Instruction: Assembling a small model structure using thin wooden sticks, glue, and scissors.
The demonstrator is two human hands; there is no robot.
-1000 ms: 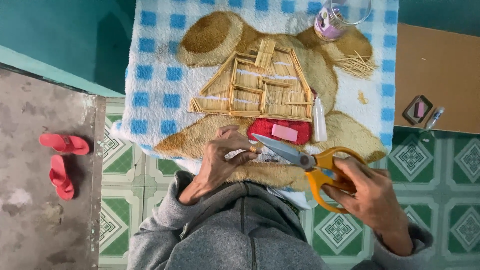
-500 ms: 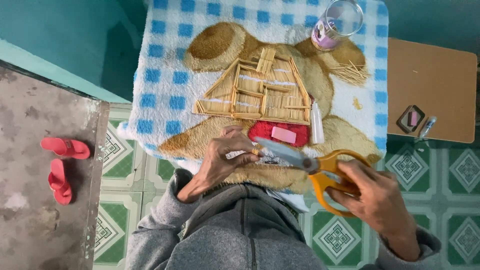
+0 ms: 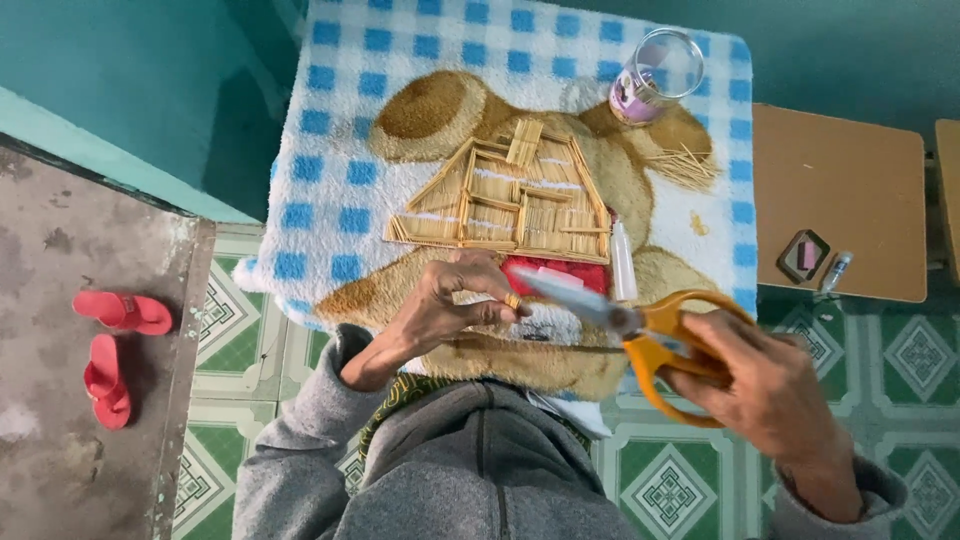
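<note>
Head camera looks down at the right hand (image 3: 770, 395), its grip closed around orange-handled scissors (image 3: 640, 330) with shiny blades pointing left. Left hand (image 3: 455, 300) pinches something small near the blade tips; what it is cannot be told. Both are just above a flat house of thin wooden sticks (image 3: 510, 195) lying on a blue-checked fluffy blanket (image 3: 330, 130).
</note>
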